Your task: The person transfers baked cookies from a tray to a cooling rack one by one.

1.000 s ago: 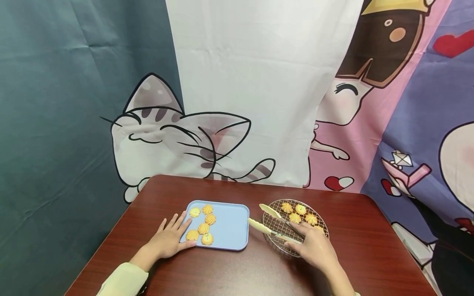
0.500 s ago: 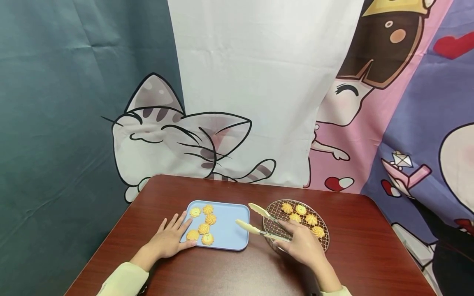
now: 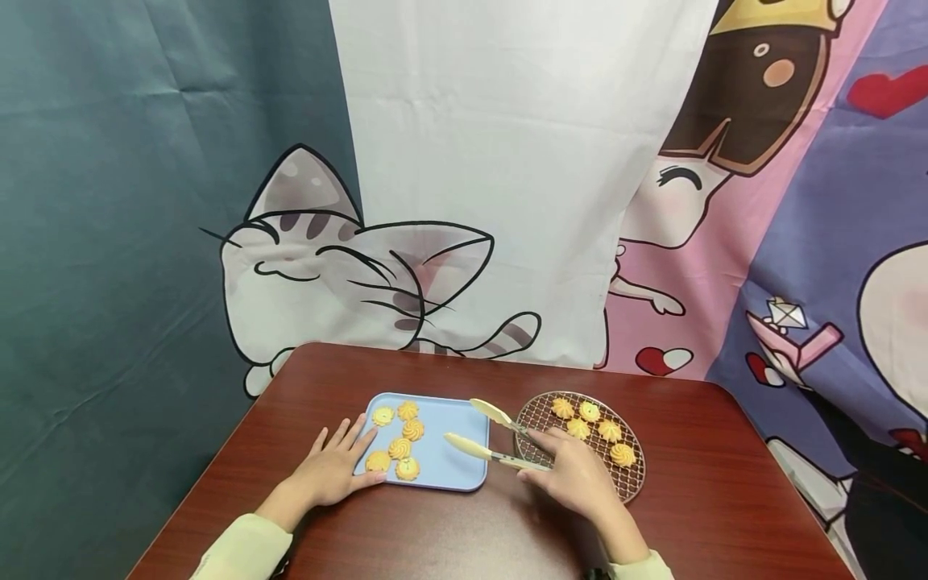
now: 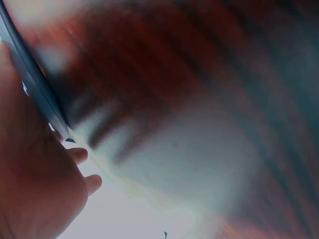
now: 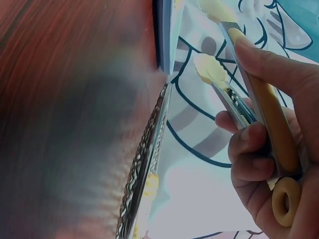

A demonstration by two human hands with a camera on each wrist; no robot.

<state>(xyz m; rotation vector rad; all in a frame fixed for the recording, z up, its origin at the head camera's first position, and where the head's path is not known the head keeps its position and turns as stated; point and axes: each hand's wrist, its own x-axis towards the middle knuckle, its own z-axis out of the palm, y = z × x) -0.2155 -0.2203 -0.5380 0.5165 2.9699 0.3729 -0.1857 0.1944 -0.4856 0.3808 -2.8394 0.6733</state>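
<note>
My left hand (image 3: 326,469) rests with spread fingers at the left edge of the blue tray (image 3: 457,471); the thumb lies along its near rim. Several swirled yellow cookies (image 3: 399,449) lie on the tray's left half. My right hand (image 3: 573,471) grips a pair of tongs (image 5: 269,114), thumb on one arm and fingers curled round the other. The tongs' two pale yellow tips (image 3: 467,445) are spread apart with nothing between them, over the tray's right side. Beneath and beyond the right hand is a round wire rack (image 3: 532,415) with several more cookies (image 3: 610,430) on its far and right parts.
The tray and rack stand side by side on a dark red wooden table (image 3: 406,532) with a narrow strip of wood between them. A printed cloth curtain (image 3: 522,161) hangs close behind the table's far edge.
My right hand has moved left with the spread tongs, from over the rack to over the tray's right side. More of the rack's right part shows. The left hand has stayed in place.
</note>
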